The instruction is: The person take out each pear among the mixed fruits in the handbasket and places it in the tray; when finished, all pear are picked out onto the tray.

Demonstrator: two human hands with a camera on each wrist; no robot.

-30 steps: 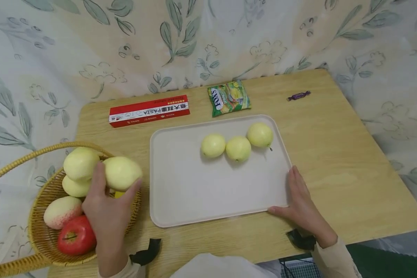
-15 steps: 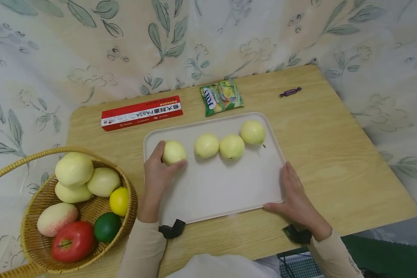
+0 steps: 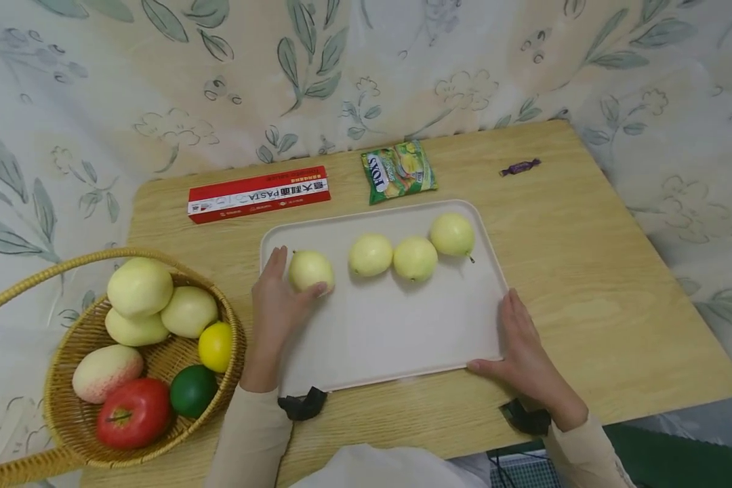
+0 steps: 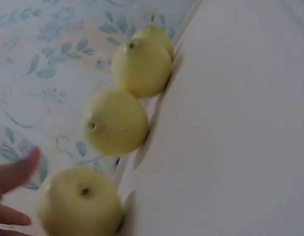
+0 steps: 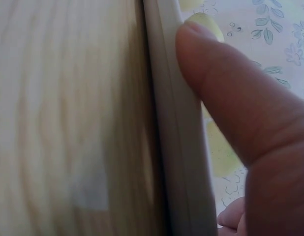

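Four fruits aside, the off-white tray (image 3: pixel 372 339) lies flat on the wooden table. Beside the leftmost pale yellow pear (image 3: pixel 312 270) is my left hand (image 3: pixel 277 298), fingers spread. The left wrist view shows a gap between the thumb (image 4: pixel 21 169) and that pear (image 4: pixel 80 204). Farther right on the tray sit a second pear (image 3: pixel 371 255), a third (image 3: pixel 415 258) and another (image 3: pixel 452 234) with its stem showing. My right hand (image 3: pixel 527 356) rests at the tray's front right corner, fingers along the side, thumb (image 5: pixel 226 78) against the front rim (image 5: pixel 184 147).
At left stands a wicker basket (image 3: pixel 55 400) holding pale pears (image 3: pixel 140 287), a peach (image 3: pixel 107 374), a red apple (image 3: pixel 134 413), and green and yellow fruits. Behind the tray lie a pasta box (image 3: pixel 259 194), a green FOX'S bag (image 3: pixel 398 172) and a purple wrapped candy (image 3: pixel 520 167).
My left hand has carried a pear from the basket to the tray's left part, then loosened from it. The right hand has stayed at the tray's corner.
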